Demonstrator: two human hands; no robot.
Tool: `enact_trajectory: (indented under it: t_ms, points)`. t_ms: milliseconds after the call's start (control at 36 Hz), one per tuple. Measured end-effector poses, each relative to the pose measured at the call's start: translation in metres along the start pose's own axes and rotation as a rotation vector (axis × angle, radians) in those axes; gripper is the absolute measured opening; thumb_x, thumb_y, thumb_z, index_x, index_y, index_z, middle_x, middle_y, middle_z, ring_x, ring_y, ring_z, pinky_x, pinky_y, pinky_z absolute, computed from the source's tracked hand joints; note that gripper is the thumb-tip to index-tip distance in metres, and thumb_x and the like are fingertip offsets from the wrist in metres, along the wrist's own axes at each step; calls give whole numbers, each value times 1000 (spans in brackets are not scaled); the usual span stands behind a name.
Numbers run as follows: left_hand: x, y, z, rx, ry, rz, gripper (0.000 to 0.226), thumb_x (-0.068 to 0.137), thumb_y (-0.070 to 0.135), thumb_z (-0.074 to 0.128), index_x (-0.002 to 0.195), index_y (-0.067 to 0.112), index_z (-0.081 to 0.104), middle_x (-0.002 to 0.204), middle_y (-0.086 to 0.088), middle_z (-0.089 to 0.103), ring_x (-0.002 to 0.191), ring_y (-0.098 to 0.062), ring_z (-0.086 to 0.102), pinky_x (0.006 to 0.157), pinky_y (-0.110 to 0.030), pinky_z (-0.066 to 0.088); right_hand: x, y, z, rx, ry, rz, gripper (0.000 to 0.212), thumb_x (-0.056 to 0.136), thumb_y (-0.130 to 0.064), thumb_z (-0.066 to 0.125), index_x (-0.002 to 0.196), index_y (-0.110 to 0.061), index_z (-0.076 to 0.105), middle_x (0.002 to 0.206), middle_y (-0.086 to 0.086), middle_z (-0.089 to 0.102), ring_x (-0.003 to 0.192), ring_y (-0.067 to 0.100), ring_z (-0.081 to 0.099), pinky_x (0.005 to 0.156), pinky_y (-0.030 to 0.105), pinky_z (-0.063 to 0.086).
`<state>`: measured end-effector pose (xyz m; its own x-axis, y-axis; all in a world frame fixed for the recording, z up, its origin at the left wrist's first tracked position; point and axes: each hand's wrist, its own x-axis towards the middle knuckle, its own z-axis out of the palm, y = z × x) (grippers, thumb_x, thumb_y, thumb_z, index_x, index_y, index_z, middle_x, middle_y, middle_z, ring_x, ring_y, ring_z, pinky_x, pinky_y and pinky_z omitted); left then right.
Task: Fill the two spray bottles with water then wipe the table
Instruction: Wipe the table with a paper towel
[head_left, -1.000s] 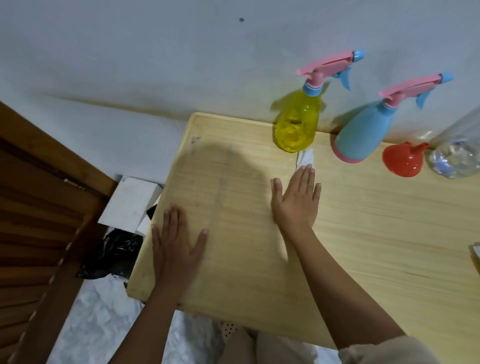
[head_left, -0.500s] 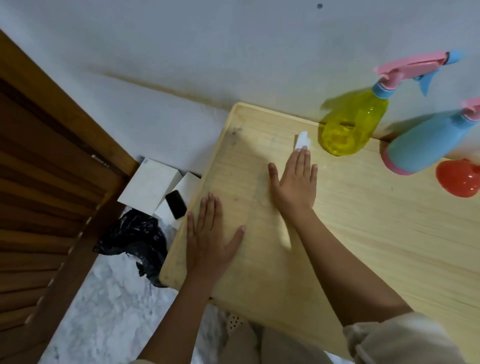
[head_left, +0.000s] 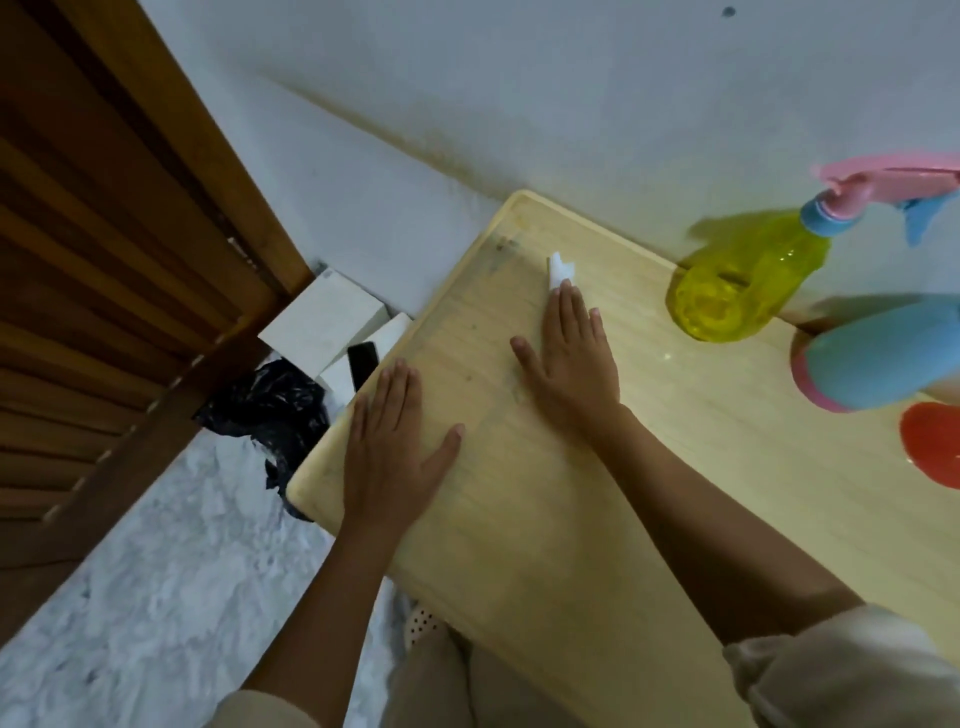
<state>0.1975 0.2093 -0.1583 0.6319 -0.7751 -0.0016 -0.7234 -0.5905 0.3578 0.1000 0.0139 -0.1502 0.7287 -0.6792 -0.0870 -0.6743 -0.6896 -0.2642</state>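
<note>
The right hand (head_left: 569, 358), spread flat, is pressing a thin, limp white tissue (head_left: 561, 270) across the counter (head_left: 701, 467); the left hand (head_left: 389, 457) is lying spread, bracing.

We see our left hand (head_left: 390, 451) spread flat, palm down, at the near left, thumb angled out to the right. Our right hand (head_left: 570, 349) lies flat farther off, fingers together and pointing away, thumb out to the left. Both forearms are bare, with pale sleeves pushed up
</note>
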Motion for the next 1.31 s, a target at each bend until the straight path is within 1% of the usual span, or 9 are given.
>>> enact_trajectory:
  t_ms: [111,194,250,389,500,667,778,1111,1306]
  points:
    - [-8,10,4,-1,55,-112,80,88,61,24,149,10,23,158,-5,19,146,-15,13,117,-29,-4,4,3,-1,-30,-74,-136,81,92,-61,10,149,-6,-5,159,9,-7,146,16,-10,116,30,-10]
    - [-17,17,9,-14,83,-184,77,89,60,22,150,11,20,158,-2,18,146,-15,12,119,-36,1,5,4,-1,-57,-92,-214,90,82,-66,-3,149,-6,-5,159,8,-7,146,14,-10,116,30,-9]
    - [-21,22,11,-18,106,-221,76,90,57,22,149,9,22,158,-4,20,146,-17,14,119,-38,4,5,4,-1,-71,-100,-270,92,80,-66,-6,149,-6,-4,159,8,-6,146,14,-8,116,28,-9]
    - [-25,29,11,-1,114,-283,73,91,54,20,148,8,23,157,-7,19,146,-20,13,119,-38,5,6,6,0,-77,-139,-395,83,91,-63,8,150,-5,2,159,10,-1,147,16,-3,116,29,-6]
    - [-30,32,12,14,102,-317,69,93,50,19,149,9,20,158,-6,16,147,-19,9,119,-37,3,8,6,4,-88,-125,-446,92,81,-64,-1,150,-4,8,159,10,6,147,17,2,115,29,-5]
    - [-33,35,12,7,82,-357,66,94,47,19,150,12,16,160,-3,10,147,-16,4,119,-35,-1,6,4,2,-75,-140,-518,91,81,-64,-2,149,-4,6,159,10,5,147,17,2,117,31,-1]
    - [-34,37,12,1,81,-371,61,99,46,20,151,14,13,160,0,6,147,-12,1,119,-32,-3,9,-3,6,-70,-127,-515,91,81,-64,-2,150,-5,6,159,9,6,147,16,2,118,33,1]
    - [-36,37,12,-11,100,-371,70,91,53,9,151,17,12,160,3,5,146,-7,-1,117,-26,-6,20,-23,10,-31,-103,-550,92,80,-65,-1,149,-4,4,159,9,5,147,15,-1,119,33,1]
    - [-35,37,13,-7,108,-365,74,89,56,6,151,18,13,160,4,6,146,-6,-2,116,-25,-7,27,-38,15,-64,-105,-673,93,82,-66,0,149,-3,10,159,10,9,147,17,5,118,32,4]
